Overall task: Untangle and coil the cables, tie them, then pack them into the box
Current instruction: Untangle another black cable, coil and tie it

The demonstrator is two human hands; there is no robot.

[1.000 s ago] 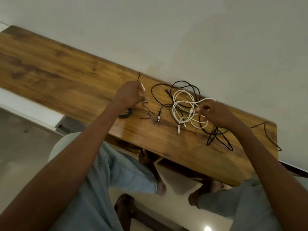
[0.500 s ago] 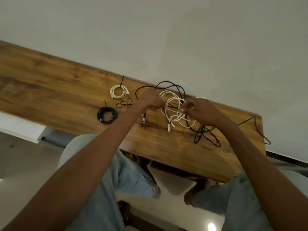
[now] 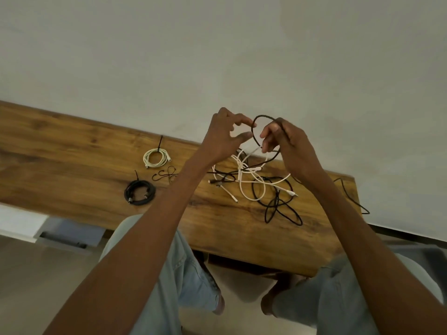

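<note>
A tangle of white and black cables [image 3: 256, 184] lies on the wooden shelf [image 3: 72, 151] below my hands. Both hands are raised above it with a black cable loop [image 3: 263, 117] between them. My left hand [image 3: 222, 136] pinches the loop's left side between thumb and forefinger. My right hand [image 3: 287, 141] grips the loop's right side with curled fingers. A tied white coil [image 3: 154, 158] and a tied black coil [image 3: 139, 191] rest to the left. No box is in view.
Loose black ties [image 3: 165, 175] lie between the two coils and my left forearm. A black cable end [image 3: 350, 197] hangs over the shelf's right edge. A pale wall [image 3: 217, 56] stands right behind the shelf. My knees in jeans are below.
Both hands have risen off the tangle, lifting a loop of black cable. My left hand left the coils and joined the right hand; the white coil now lies uncovered.
</note>
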